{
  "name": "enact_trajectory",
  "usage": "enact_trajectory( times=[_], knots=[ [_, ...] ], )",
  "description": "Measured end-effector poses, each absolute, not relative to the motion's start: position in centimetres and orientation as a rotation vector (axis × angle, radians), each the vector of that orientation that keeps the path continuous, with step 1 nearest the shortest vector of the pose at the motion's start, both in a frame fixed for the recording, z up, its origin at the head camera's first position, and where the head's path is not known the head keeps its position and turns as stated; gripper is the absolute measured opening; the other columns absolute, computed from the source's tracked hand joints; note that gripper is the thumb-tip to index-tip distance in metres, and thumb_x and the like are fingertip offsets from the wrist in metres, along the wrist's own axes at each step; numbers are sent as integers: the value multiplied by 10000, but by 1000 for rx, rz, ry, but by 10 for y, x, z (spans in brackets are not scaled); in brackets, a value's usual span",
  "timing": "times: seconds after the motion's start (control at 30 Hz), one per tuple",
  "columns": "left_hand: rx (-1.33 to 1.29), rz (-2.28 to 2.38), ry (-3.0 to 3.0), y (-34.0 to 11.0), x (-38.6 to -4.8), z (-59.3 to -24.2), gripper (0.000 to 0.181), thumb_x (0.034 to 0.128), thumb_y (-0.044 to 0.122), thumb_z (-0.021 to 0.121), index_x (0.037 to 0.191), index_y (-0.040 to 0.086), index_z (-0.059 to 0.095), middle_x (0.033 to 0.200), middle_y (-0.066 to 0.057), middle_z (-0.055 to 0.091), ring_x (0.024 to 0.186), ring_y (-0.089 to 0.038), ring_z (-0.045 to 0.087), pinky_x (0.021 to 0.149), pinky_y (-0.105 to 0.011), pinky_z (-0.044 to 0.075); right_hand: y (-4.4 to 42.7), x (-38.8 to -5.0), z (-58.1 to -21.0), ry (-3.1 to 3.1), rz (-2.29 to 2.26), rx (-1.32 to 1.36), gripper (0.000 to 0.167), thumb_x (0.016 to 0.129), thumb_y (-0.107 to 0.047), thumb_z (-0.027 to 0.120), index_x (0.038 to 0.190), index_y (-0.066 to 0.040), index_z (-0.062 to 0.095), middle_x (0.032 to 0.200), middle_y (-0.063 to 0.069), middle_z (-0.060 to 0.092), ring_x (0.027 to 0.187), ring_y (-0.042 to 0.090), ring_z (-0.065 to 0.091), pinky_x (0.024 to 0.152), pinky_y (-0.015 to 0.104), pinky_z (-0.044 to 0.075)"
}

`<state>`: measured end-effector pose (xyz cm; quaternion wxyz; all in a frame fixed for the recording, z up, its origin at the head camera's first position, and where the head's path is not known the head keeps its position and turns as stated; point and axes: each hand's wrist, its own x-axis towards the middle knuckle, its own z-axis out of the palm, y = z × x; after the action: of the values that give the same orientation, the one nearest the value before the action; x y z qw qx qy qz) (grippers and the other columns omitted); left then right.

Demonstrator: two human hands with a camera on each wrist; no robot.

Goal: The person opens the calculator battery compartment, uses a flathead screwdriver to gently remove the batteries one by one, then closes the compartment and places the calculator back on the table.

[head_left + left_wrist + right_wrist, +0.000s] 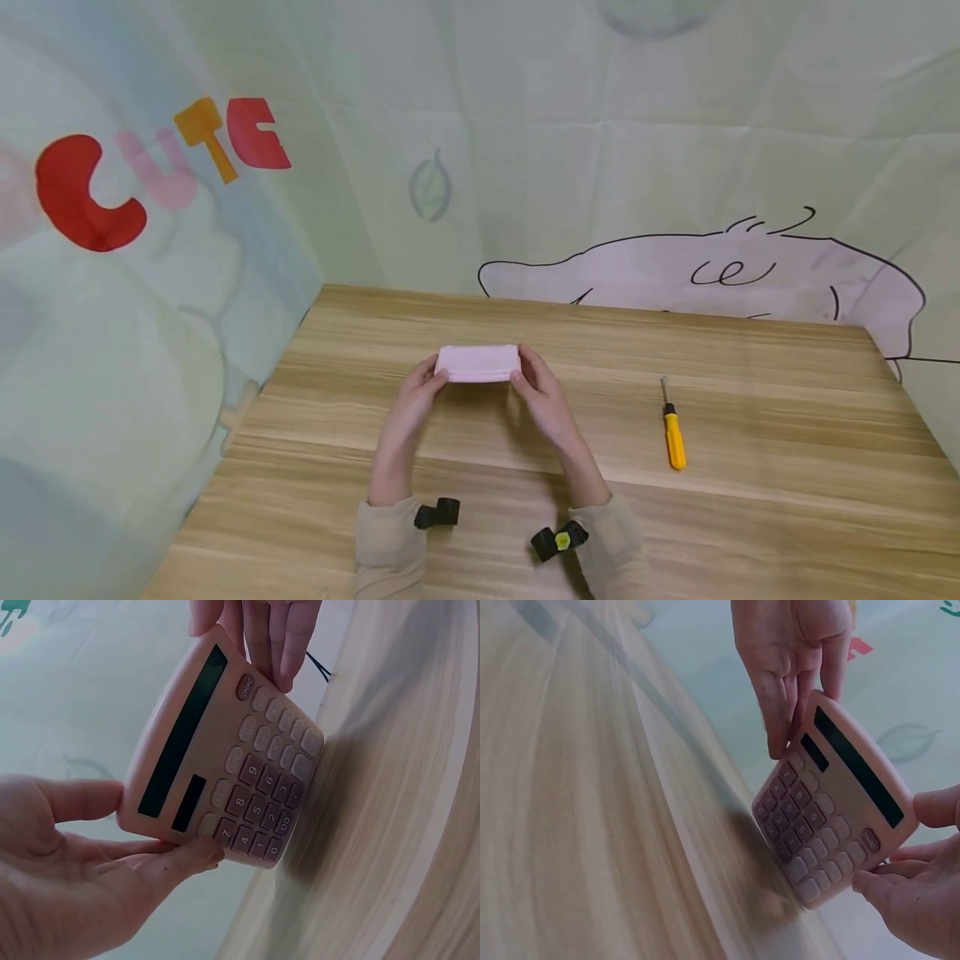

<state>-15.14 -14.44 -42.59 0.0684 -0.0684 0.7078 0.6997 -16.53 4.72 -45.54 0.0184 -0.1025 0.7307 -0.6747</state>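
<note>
Pinching opposite ends with part-curled fingers, the left hand [409,402] and right hand [547,406] hold the pink calculator [477,364] between them over the table [795,467], probably to balance it and leave its keys [256,810] uncovered. Right of the right hand lies a screwdriver [674,433].

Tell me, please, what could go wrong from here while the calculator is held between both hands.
The calculator is held by its opposite sides, so it might slip or tip if either the left hand or right hand loosens.
A digit of the left hand lies close to the keys near the 7, so one could be pressed accidentally.
The screwdriver lies loose to the right; a wide sweep might knock it.
</note>
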Motion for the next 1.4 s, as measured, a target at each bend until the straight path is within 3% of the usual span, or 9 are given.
enact_trajectory(
  times=[0.23,0.5,1.1,1.4],
  knots=[
    [-201,2082,2149,-141,-154,-430,559,979,7,415,1449,-172,171,1533,-331,183,1447,-407,194,1167,-461,233,48,-166,-460,2255,-2087,-275,531,965,-9,474,1453,97,293,1517,257,308,1403,372,322,1143,458,277],
    [-220,1979,2222,-140,-153,-436,575,944,-34,446,1444,-171,197,1519,-343,210,1430,-435,217,1152,-476,259,48,-164,-467,2277,-2069,-279,553,927,63,466,1446,116,282,1524,262,278,1420,362,282,1143,448,264],
    [-269,1848,2351,-142,-153,-442,526,889,-105,483,1385,-190,329,1384,-386,406,1307,-457,428,1070,-487,387,48,-164,-478,2263,-2062,-290,571,893,127,453,1441,116,293,1520,267,278,1424,363,270,1142,427,261],
    [-271,1759,2393,-142,-150,-443,493,897,-77,487,1362,-192,370,1302,-373,493,1193,-421,522,965,-385,492,49,-163,-479,2267,-2048,-215,538,918,82,465,1433,115,312,1507,268,303,1413,355,294,1134,435,280]
  ],
)
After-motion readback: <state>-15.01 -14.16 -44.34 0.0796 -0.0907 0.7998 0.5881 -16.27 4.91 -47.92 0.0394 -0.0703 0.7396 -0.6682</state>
